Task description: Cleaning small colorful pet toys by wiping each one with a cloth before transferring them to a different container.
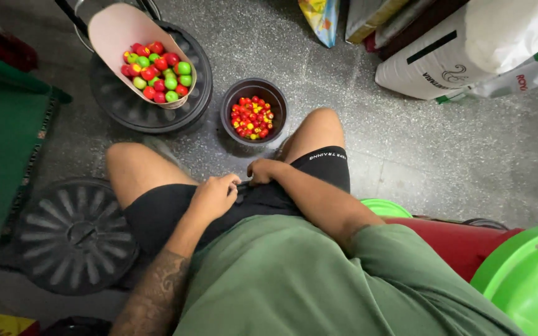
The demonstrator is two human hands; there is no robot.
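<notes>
I sit on a low seat, looking down at my knees and black shorts. My left hand [214, 194] rests loosely curled on my left thigh, holding nothing that I can see. My right hand [263, 170] lies fisted between my thighs, touching the shorts fabric; whether it holds anything is hidden. On the floor ahead stands a small black pot [228, 102] holding several small red and yellow fruits [251, 117]. Further left, a beige scoop-shaped tray [114, 28] with red and green round fruits [157, 71] rests on a black round lid [194, 99].
A second black ribbed lid [76, 233] lies at the left beside a green crate [7, 130]. White and coloured sacks [443, 62] stand at the back right. Green tubs [530, 280] and a red container [462, 239] sit at my right.
</notes>
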